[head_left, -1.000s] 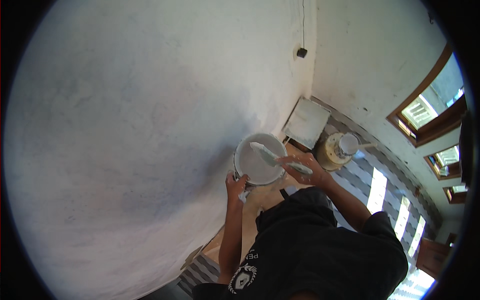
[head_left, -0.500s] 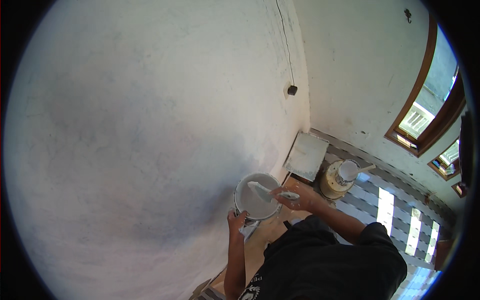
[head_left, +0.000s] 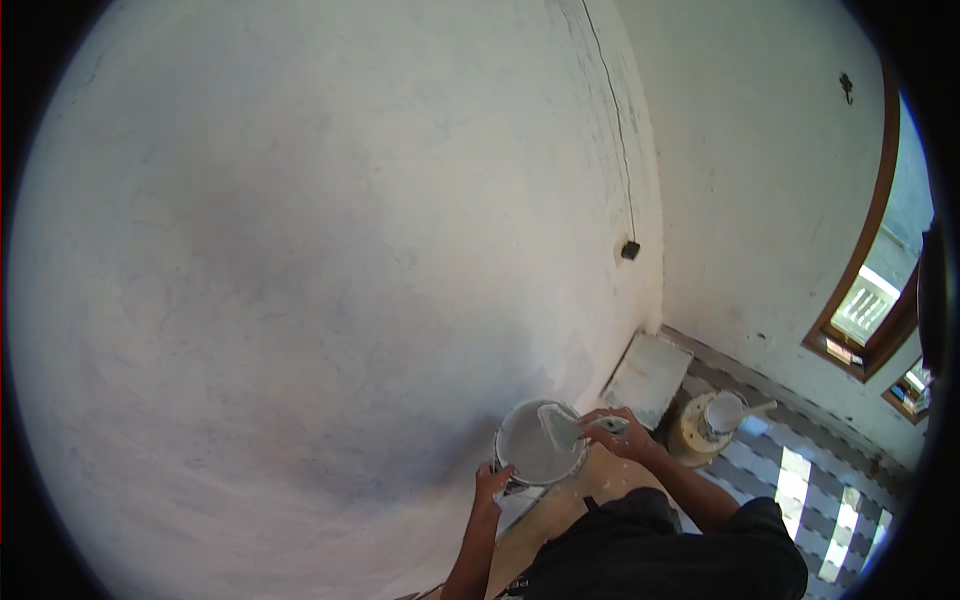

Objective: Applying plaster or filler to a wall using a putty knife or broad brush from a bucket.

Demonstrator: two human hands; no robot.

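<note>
A round bucket (head_left: 525, 455) of pale paint is held near the wall. My left hand (head_left: 491, 484) is closed on its near-left rim, thumb over the edge. My right hand (head_left: 622, 434) grips the handle of a flat, paint-coated brush (head_left: 557, 428), whose head is over the inside of the bucket at its right side. I cannot tell whether the head touches the paint. White splatters show on my right hand and forearm.
The large mottled white wall (head_left: 300, 250) fills the left, with a cord and black box (head_left: 630, 250). A pale board (head_left: 645, 375) lies in the corner. A cream drum (head_left: 692, 440) bears a white container (head_left: 723, 412) with a handle sticking out. Wood-framed windows (head_left: 868, 340) line the right wall.
The view has risen toward the wall, so bucket, hands and floor items sit lower in the picture. The brush head shows broader now, still over the bucket; both hands keep their holds.
</note>
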